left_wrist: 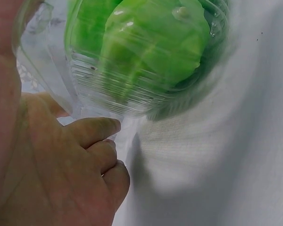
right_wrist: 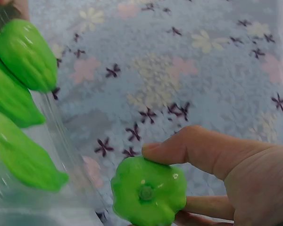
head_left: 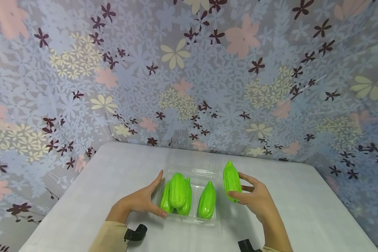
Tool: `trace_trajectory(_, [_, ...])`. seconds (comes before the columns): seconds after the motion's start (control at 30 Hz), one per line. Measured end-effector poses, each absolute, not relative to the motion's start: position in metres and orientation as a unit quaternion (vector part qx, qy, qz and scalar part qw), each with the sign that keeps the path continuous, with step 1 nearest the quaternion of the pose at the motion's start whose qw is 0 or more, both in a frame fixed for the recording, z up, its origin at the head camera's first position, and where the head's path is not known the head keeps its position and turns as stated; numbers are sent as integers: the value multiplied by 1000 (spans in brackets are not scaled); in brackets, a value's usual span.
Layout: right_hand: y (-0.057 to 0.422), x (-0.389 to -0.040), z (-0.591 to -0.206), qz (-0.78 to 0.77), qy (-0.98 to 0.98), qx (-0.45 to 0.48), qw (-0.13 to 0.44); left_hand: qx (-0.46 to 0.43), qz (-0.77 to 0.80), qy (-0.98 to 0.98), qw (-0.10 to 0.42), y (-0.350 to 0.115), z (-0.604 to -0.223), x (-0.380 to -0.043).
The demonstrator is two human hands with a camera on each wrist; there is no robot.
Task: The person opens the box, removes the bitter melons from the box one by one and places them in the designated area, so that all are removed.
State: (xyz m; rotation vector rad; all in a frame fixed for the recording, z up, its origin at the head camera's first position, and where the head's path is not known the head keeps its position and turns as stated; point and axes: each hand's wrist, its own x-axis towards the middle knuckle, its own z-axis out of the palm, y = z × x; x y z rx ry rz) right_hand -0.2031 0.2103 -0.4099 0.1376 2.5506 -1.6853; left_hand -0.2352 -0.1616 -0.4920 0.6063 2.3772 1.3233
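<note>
A clear plastic container (head_left: pixel 193 218) with its lid folded back lies on the table. Inside, several bright green, ribbed, pointed toy vegetables (head_left: pixel 177 190) cluster at the left, one on top of the others. Another green toy vegetable (head_left: pixel 207 201) lies by itself in the right part. My left hand (head_left: pixel 142 200) spans the container's left end, thumb at the front corner and index finger toward the back; the left wrist view shows its other fingers (left_wrist: pixel 104 155) curled by the wall. To the right of the container, my right hand (head_left: pixel 255 196) grips a green toy vegetable (head_left: pixel 231 180) with its tip upward.
The transparent lid (head_left: pixel 192 162) extends toward the far table edge. A white cloth-covered table (head_left: pixel 91 196) lies under everything. Behind it stands a wall with flowered covering (head_left: pixel 189 87). Black wrist mounts (head_left: pixel 138 232) sit at both forearms.
</note>
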Motion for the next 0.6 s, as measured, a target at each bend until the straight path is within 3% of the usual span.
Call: trace_trajectory(0.6, [270, -215, -425, -525, 842, 120, 25, 209, 471, 839, 176, -161, -491, -234])
